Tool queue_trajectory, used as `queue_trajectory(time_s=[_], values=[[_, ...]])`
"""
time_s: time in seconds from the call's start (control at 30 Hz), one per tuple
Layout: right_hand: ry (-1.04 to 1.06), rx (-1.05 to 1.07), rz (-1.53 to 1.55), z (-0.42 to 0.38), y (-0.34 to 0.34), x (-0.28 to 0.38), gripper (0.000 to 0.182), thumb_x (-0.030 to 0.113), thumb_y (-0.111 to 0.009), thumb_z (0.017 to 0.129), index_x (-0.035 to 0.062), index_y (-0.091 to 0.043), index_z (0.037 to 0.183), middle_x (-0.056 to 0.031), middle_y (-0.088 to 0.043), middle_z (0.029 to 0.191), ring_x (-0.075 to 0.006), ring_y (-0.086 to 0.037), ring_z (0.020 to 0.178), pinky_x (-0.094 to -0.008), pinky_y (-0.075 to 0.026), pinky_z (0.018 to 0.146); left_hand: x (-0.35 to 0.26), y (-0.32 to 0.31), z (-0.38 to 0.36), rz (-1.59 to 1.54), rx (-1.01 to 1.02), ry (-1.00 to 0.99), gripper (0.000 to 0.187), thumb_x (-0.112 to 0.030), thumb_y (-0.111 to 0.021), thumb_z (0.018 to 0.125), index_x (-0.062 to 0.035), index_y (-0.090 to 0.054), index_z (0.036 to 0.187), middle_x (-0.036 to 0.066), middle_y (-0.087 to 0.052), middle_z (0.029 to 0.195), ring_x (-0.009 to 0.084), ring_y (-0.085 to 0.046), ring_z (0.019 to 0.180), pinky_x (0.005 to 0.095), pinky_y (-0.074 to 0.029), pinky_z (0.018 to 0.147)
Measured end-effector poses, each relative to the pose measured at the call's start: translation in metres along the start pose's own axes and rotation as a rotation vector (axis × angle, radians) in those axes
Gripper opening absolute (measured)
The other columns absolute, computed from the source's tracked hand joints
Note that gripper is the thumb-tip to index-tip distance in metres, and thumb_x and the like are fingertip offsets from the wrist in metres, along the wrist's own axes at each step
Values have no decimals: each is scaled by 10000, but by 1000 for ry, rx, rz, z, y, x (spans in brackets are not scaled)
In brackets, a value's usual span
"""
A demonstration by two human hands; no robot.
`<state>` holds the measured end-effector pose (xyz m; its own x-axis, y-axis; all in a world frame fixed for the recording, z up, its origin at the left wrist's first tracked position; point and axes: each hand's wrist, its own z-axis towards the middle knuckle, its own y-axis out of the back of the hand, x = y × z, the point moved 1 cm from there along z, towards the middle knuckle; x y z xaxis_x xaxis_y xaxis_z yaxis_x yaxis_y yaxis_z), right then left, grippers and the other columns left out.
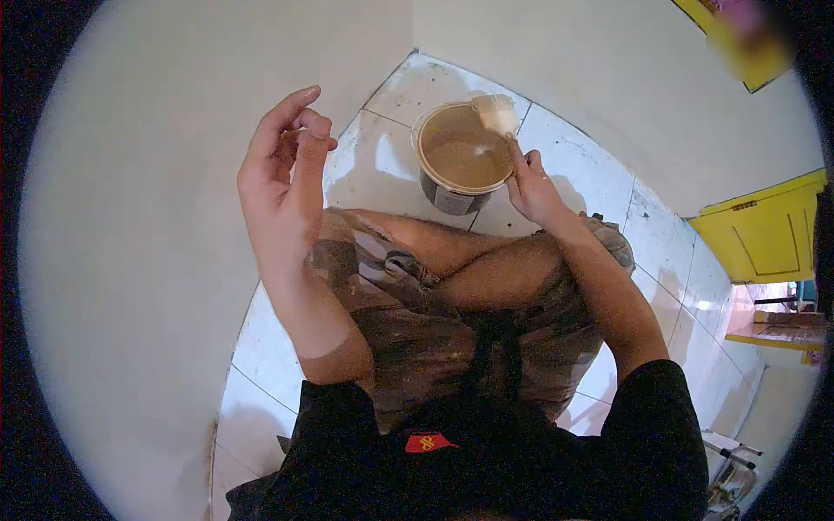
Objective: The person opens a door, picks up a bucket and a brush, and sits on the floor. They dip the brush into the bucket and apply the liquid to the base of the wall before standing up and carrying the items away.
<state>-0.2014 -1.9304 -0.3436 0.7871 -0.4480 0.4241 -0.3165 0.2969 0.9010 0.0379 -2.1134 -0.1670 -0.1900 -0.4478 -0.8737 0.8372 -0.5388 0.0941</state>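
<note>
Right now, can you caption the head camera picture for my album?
Right hand grips a brush at the edge of a bucket on the tiled floor; left hand raised, empty.

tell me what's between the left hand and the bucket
In the head view, only white tiled floor shows between the left hand and the bucket, with a shadow across it.

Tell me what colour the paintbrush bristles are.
The paintbrush bristles look cream; the head view, the only one, shows them.
</note>
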Motion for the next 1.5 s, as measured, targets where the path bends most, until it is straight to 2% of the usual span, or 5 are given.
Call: queue_trajectory(time_s=[0.33,0.43,0.73,1.03,1.5], values=[[-114,-40,105,-2,-9,-5,690,123,-468,808,28,-90,1377,-287,-417,965,-433,-502,794,-487,-469,721,-1,0,-2,45,20,5,247,-85,-537,865,8,-551,1093,39,-539,817,110,-518,748,241,-445,708],[-159,-39,109,-1,-11,-5,651,134,-441,844,118,-100,1398,-244,-411,969,-412,-521,812,-460,-454,748,2,-1,-2,38,31,-19,251,-115,-542,870,-2,-565,1093,56,-556,834,122,-531,742,254,-454,706],[-200,-96,116,2,-2,3,624,134,-442,820,141,-182,1387,-252,-425,978,-407,-510,833,-441,-449,784,5,-6,-2,35,55,-23,252,-112,-551,867,15,-558,1085,44,-541,828,115,-520,770,255,-451,711],[-2,-127,30,-10,-4,17,586,118,-403,836,-22,-168,1354,-278,-421,971,-390,-465,836,-460,-441,786,4,-9,-2,27,80,3,234,-76,-551,856,12,-556,1073,22,-535,805,98,-503,757,238,-437,714],[-168,-131,68,-17,-1,27,531,227,-432,873,21,-259,1330,-274,-450,962,-413,-511,872,-457,-441,769,5,-9,-3,81,83,14,242,-108,-547,869,9,-559,1079,33,-540,826,113,-516,784,255,-450,725]])
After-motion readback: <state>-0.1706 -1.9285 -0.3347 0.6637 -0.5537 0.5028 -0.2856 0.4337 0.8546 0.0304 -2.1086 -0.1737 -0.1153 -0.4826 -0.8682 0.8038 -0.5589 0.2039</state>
